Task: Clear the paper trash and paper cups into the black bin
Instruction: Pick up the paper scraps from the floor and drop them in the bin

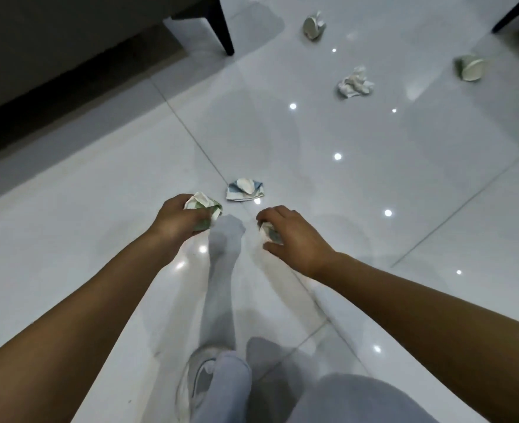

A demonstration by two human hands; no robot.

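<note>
Nearest the camera, a pair of grey trouser legs (pixel 343 401) and a white shoe (pixel 197 383) show at the bottom edge, above a glossy white tiled floor (pixel 69 239) that mirrors small ceiling lights. Both bare forearms reach forward and down from there. The left hand (pixel 175 218) has its fingers (pixel 203 215) curled round a crumpled paper cup (pixel 204 204) with green print, whose white rim sticks out past the knuckles. The right hand (pixel 295 236) is cupped palm-down, its fingers curled over a small crushed paper wad (pixel 269 235) that peeks out under the fingertips; whether that wad rests on the floor or is lifted clear of it cannot be told. Just beyond the two hands, between them and beside a dark grout line, a flattened paper piece with blue print (pixel 245 190) lies on the tiles, touching neither hand. Well farther out to the right, a crumpled white paper ball (pixel 355 83) sits alone on the floor. Near it, farther right, a paper cup (pixel 470 68) lies on its side with its mouth facing the camera. Farthest of all, near the top, a second crushed cup (pixel 314 25) lies tipped over. At upper left, a dark furniture leg (pixel 223 25) stands on the tiles beside a dark baseboard and wall.
</note>
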